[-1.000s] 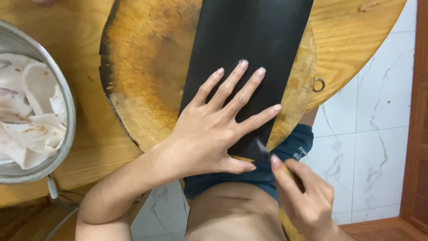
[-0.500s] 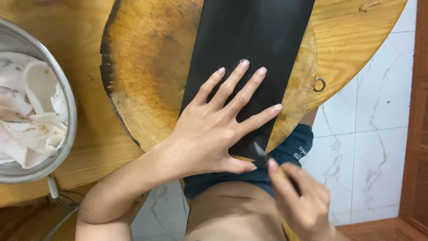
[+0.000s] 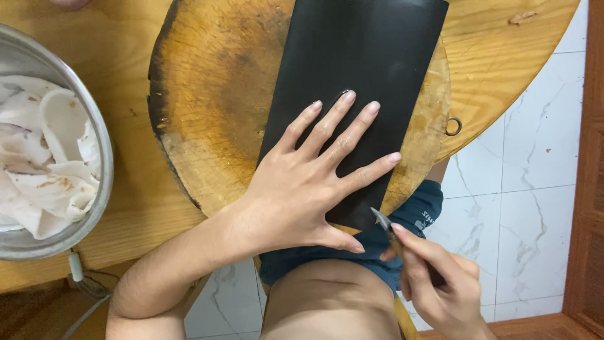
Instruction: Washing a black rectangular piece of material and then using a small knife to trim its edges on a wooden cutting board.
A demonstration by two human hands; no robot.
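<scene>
Since the earlier frame, the right hand [image 3: 440, 286] is being drawn slightly back toward 5 o'clock, its grip clamped on one small blade [image 3: 382, 220] at the near edge of the one black sheet [image 3: 358, 82]. The left hand [image 3: 314, 182], fingers spread, is pressing the sheet onto the one round chopping board [image 3: 214, 107]. No cut is showing yet, so the work is judged barely begun. One steel bowl [image 3: 104, 170] of white pieces is sitting on the surface [image 3: 503, 56] at 9 o'clock.

Metal bowl [image 3: 100, 145] of pale white scraps [image 3: 44, 157] at left on wooden table [image 3: 503, 69]; white tiled floor [image 3: 535, 189].
</scene>
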